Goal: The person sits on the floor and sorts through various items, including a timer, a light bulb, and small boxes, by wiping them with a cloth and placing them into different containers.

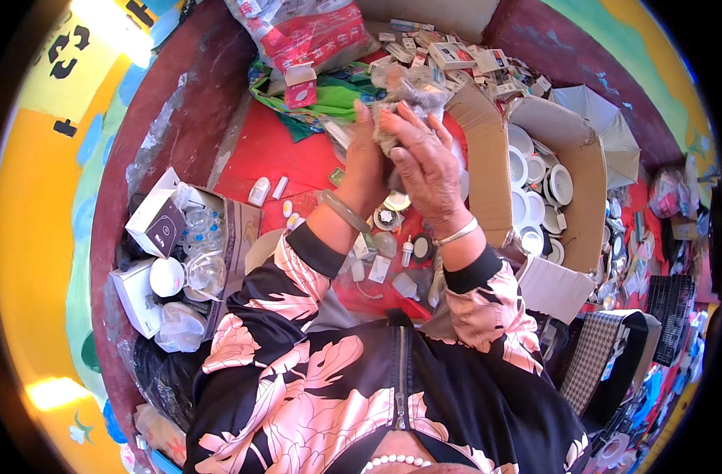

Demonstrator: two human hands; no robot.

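Looks like a street stall: red cloth point(258, 154) covered in small boxes point(456, 54), cardboard box point(570, 158) of round lamps point(560, 184).

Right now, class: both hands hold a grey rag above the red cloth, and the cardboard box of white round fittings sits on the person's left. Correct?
Not quite. In the head view the cardboard box of white round fittings sits on the person's right. Both hands, left and right, do hold the grey rag above the red cloth.

A long cardboard box point(576, 150) of round white light fittings point(560, 185) lies open; small white boxes point(154, 223) and clear bulbs point(201, 229) crowd a red cloth point(270, 154).
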